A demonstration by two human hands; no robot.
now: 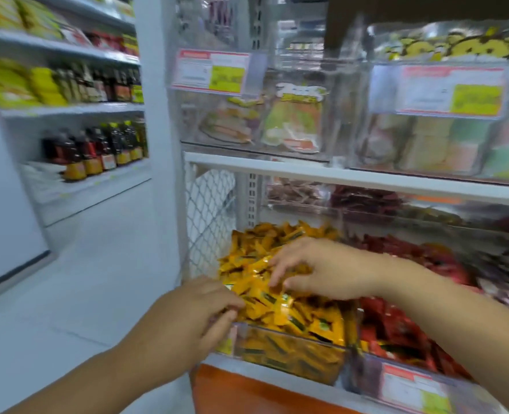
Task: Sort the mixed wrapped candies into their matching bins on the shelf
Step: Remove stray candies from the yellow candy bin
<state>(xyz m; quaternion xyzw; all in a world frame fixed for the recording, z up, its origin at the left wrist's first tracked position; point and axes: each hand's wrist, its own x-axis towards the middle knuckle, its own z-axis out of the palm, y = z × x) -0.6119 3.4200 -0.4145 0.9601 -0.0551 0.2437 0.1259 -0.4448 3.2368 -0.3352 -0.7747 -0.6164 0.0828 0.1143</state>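
Observation:
A clear plastic bin [292, 358] on the lower shelf is heaped with yellow wrapped candies [280, 306]. Beside it on the right, a second clear bin [396, 380] holds red wrapped candies [396, 330]. My left hand [196, 312] is at the yellow bin's front left corner, its fingers curled into the candies there. My right hand [316, 268] reaches from the right over the yellow heap, its fingertips pinching among the wrappers. The frame is blurred, so what each hand holds is unclear.
The white shelf board [366, 182] above carries clear bins of snack packs with price labels [211, 71]. A mesh side panel [208, 222] closes the shelf's left end. Bottles and yellow packs fill the shelves [77, 112] at left, beyond a pale floor.

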